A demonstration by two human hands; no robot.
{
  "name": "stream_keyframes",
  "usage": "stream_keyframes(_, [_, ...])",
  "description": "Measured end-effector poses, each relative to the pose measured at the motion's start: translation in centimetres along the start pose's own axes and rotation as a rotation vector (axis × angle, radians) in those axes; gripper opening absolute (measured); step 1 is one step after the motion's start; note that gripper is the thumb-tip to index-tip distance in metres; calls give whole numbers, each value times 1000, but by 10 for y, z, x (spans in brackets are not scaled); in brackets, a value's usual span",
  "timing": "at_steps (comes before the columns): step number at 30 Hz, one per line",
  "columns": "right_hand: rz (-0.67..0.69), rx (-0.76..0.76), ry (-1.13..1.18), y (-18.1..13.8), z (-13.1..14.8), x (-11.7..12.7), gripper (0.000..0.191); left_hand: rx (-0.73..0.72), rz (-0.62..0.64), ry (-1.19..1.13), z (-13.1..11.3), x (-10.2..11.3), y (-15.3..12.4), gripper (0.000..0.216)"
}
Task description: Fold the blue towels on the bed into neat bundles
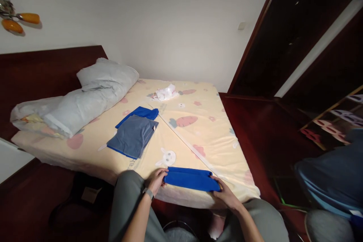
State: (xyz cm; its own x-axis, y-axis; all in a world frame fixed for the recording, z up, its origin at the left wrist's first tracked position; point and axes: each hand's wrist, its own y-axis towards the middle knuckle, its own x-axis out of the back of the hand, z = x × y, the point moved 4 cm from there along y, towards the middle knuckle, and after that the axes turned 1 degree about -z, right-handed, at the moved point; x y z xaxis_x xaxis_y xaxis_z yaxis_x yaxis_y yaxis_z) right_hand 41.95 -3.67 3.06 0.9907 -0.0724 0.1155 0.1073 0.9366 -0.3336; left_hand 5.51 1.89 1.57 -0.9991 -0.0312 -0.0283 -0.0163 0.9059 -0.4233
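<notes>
A folded blue cloth (191, 179) lies as a long flat strip at the near edge of the bed. My left hand (158, 182), with a watch on its wrist, grips the strip's left end between thumb and fingers. At the right end, my right hand (227, 195) pinches the cloth's lower corner. Farther left on the bed, a grey-blue cloth (132, 136) with a blue edge is spread out. It partly covers another blue cloth (146, 112). Both of these lie apart from my hands.
The patterned mattress (210, 136) fills the middle. A bundled grey quilt (93, 94) lies by the headboard (51, 73), and a crumpled white plastic bag (166, 93) rests near the wall. To the right are a shoe rack (330, 126) and a dark cloth-covered object (334, 170).
</notes>
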Motion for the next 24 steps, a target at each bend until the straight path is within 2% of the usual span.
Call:
stream_keyframes(4, [-62,94,-146,12,-12,7,66,22,58,-26,1,1,0,39])
stream_keyframes(8, [-125,93,-327,16,-16,14,65,46,146,1,0,7,0,50])
stream_keyframes(13, [-59,141,-395,15,-18,16,75,-31,320,125,-5,15,1,77])
stream_keyframes(15, [-52,180,-419,16,-16,17,72,-56,360,176,-6,15,1,79])
stream_keyframes(19, [-47,159,-318,17,-4,15,61,-68,302,237,-10,13,2,68])
stream_keyframes(24, [94,36,-56,12,9,3,58,-66,231,220,-12,6,12,63])
